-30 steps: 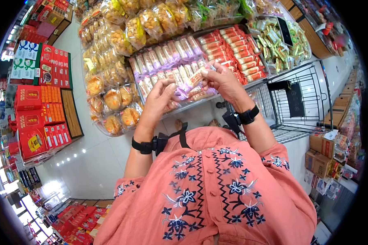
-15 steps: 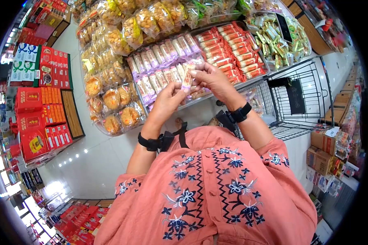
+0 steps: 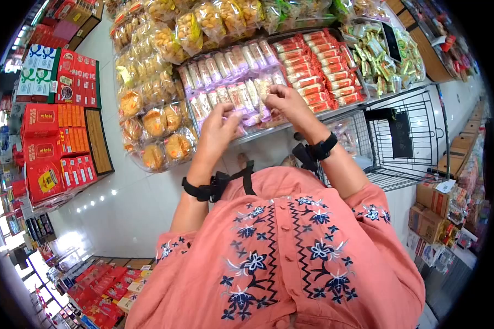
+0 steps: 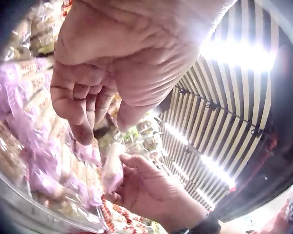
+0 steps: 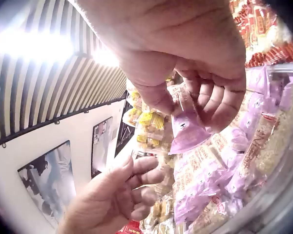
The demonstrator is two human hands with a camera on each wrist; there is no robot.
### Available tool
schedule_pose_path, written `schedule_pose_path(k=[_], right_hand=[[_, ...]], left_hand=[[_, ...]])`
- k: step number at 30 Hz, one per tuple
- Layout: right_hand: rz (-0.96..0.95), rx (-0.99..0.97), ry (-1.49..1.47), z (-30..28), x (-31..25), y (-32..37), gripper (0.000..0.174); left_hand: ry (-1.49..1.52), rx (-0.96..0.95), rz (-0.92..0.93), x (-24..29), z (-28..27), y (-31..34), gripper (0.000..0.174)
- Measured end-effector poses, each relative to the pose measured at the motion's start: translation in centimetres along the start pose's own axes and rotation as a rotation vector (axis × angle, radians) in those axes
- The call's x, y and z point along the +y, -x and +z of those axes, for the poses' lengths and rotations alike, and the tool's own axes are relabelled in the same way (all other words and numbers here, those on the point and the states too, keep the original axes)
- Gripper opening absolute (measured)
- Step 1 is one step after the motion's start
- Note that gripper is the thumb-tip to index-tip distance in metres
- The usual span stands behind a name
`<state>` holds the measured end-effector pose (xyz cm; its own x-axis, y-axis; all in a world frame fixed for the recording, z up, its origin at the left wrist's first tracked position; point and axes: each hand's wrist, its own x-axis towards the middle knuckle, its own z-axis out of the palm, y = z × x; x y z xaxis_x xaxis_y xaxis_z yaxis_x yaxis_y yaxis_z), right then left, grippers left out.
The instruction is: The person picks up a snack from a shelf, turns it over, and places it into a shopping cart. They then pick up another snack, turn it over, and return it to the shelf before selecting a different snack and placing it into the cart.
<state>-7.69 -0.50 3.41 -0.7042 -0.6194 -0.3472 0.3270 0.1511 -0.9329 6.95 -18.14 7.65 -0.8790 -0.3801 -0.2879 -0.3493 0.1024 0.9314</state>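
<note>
My right hand point(image 3: 293, 108) pinches a snack bar in a clear wrapper with purple ends point(image 5: 188, 124) between thumb and fingers, over a tray of similar bars. In the left wrist view the held bar point(image 4: 112, 168) stands nearly upright. My left hand point(image 3: 218, 130) hovers by the tray's near side, fingers loosely bent and nothing between them. Rows of purple-ended bars point(image 3: 240, 97) lie beneath both hands. The left wrist view has the left palm point(image 4: 141, 63) large at the top, apart from the bar.
Red-wrapped bars point(image 3: 313, 68) fill the tray section on the right, and green-wrapped sweets point(image 3: 376, 60) lie beyond, with a dark phone-like slab point(image 3: 391, 41) on top. Bagged round pastries point(image 3: 164, 123) stand at the left. A wire shopping cart point(image 3: 406, 134) is close on my right.
First the right hand held the bar up alone; then both hands met at it, and now the left hand has drawn away leftward. The right hand still holds the bar.
</note>
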Motion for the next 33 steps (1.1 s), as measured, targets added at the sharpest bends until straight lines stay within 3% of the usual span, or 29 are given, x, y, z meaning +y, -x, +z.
schedule_pose_path(k=[5,12,18,24,33], right_hand=[[-0.036,-0.045,0.244,0.1,-0.2,-1.8,0.030],[-0.175,0.058,0.539,1.6,3.3,-6.5,0.049],[-0.228,0.118,0.688,2.6,3.2,-6.6,0.048],[-0.238,0.156,0.723,3.3,3.2,-6.0,0.046],[-0.246,0.184,0.769,3.6,3.9,-6.1,0.040]], left_hand=[[-0.269,0.266,0.222,-6.0,-5.0,-1.2,0.033],[-0.690,0.412,0.411,-6.0,-5.5,-0.5,0.033],[-0.737,0.400,0.526,-6.2,-4.5,-0.8,0.037],[-0.787,0.190,0.545,-5.0,-1.8,-2.0,0.052],[-0.962,0.115,0.572,-4.8,0.4,-3.5,0.063]])
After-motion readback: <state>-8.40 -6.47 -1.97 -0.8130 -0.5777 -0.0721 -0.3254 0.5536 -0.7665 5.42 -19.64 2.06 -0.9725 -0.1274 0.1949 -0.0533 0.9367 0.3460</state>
